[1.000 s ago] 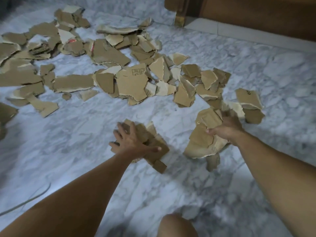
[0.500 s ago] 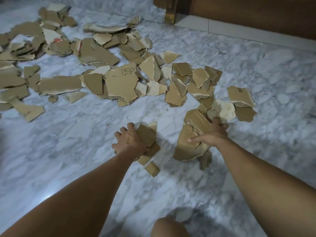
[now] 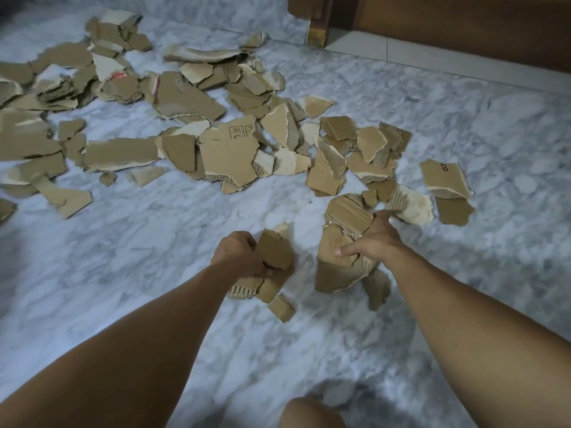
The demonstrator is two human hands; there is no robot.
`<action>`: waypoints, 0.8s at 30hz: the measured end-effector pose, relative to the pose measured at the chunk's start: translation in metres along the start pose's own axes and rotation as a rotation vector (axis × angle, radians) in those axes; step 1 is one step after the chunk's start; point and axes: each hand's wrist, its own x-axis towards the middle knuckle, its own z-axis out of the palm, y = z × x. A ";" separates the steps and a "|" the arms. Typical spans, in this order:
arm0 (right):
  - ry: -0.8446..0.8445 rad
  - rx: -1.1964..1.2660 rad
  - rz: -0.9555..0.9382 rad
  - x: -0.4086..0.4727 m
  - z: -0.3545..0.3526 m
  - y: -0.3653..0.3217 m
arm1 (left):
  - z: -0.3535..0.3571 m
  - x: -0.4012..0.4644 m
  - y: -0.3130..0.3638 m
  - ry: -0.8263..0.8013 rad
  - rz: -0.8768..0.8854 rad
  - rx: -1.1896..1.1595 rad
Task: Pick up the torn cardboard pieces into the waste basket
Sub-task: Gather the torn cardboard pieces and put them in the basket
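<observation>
**Two handfuls of cardboard, no basket in sight**

The person crouches over a grey-white marble floor (image 3: 463, 125). The left hand (image 3: 239, 254) has its fingers curled tight around a small bundle of brown torn corrugated cardboard pieces (image 3: 273, 264); some scraps hang below the fist, so I think the bundle is only loosely held. The right hand (image 3: 375, 239) grips a bigger stack of brown torn cardboard (image 3: 335, 267), the thumb lying across the front and the fingers hidden behind it. Holding one bundle in each hand probably saves trips.

Beyond the hands, the wide scatter of brown torn cardboard scraps (image 3: 228, 156) covers the floor, so most of the work is not yet done. A dark wooden furniture base (image 3: 463, 29) stands at the far edge. A bare knee (image 3: 309, 412) shows at the bottom. The waste basket is not visible, so where the bundles must go I cannot tell.
</observation>
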 end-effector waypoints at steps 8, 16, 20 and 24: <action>-0.223 0.233 -0.045 -0.023 0.010 -0.026 | -0.016 -0.009 -0.010 -0.097 -0.005 -0.260; -0.398 0.393 -0.151 -0.078 0.003 -0.089 | -0.088 -0.045 -0.028 -0.052 0.083 -0.364; -0.420 0.340 -0.245 -0.104 0.010 -0.132 | -0.139 -0.069 -0.045 0.029 0.122 -0.394; -0.435 0.362 -0.344 -0.153 0.019 -0.193 | -0.200 -0.102 -0.075 0.109 0.131 -0.425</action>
